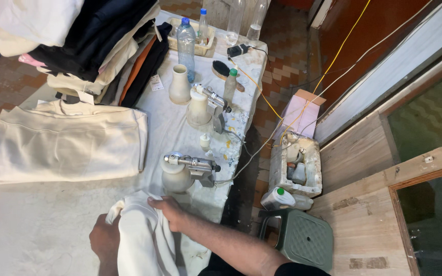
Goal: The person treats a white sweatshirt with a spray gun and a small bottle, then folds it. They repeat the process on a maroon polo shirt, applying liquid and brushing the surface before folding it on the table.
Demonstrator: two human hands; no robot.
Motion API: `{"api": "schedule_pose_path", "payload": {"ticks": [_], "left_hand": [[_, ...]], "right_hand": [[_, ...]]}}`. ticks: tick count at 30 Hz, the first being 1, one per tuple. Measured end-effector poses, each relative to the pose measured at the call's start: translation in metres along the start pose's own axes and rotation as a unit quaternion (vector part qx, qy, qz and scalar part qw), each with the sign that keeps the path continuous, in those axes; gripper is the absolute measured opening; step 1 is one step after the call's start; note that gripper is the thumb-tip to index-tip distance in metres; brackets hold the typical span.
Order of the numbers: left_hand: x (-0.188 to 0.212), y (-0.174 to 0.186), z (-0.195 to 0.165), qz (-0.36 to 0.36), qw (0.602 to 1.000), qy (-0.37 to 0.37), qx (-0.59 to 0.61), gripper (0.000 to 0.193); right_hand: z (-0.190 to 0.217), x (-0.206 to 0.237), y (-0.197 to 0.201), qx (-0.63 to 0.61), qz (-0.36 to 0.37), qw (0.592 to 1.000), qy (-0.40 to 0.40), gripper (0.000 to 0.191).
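Note:
A cream-white garment (141, 240) is bunched up at the near edge of the white-covered table (37, 225). My left hand (103, 240) grips it from the left, mostly behind the cloth. My right hand (170, 210) presses on its top right with fingers curled over the fabric. Just beyond my right hand stands a metal spray gun with a white cup (185, 171), its hose trailing off the table's right edge.
A folded cream garment (62, 143) lies to the left, with a tall stack of folded clothes (83, 41) behind it. A second spray gun (205, 105), white jug, plastic bottles and a brush stand further back. A green stool (303, 237) and foam box (297, 163) sit on the floor to the right.

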State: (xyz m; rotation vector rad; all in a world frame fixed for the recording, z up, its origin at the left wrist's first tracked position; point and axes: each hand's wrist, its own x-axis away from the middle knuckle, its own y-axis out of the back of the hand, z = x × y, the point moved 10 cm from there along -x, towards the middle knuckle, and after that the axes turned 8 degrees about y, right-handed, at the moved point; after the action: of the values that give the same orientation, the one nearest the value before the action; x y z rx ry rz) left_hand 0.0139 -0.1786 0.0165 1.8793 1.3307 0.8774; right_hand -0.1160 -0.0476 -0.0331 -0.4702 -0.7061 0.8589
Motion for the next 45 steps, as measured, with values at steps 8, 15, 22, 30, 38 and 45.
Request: {"api": "schedule_pose_path", "payload": {"ticks": [8, 15, 22, 30, 38, 45], "left_hand": [[0.040, 0.068, -0.008, -0.105, 0.983, -0.148, 0.038, 0.032], [0.095, 0.002, -0.010, -0.007, 0.974, -0.111, 0.198, 0.095], [0.107, -0.009, 0.000, -0.025, 0.968, -0.135, 0.210, 0.083], [0.112, 0.002, -0.006, -0.009, 0.984, -0.125, 0.125, 0.069], [0.108, -0.009, -0.055, -0.161, 0.982, -0.054, 0.088, 0.099], [0.107, -0.022, -0.045, -0.216, 0.968, 0.026, 0.122, 0.117]], "right_hand": [[-0.012, -0.003, 0.016, -0.006, 0.005, 0.998, -0.057, 0.036], [-0.001, 0.078, 0.103, 0.405, 0.008, 0.914, 0.000, 0.038], [0.031, 0.151, 0.231, 0.354, -0.078, 0.932, -0.015, 0.033], [0.197, 0.096, 0.332, 0.324, -0.228, 0.903, 0.165, 0.022], [0.260, -0.042, 0.236, 0.547, -0.028, 0.791, 0.271, 0.048], [0.275, -0.072, 0.219, 0.521, -0.044, 0.766, 0.373, 0.045]]}}
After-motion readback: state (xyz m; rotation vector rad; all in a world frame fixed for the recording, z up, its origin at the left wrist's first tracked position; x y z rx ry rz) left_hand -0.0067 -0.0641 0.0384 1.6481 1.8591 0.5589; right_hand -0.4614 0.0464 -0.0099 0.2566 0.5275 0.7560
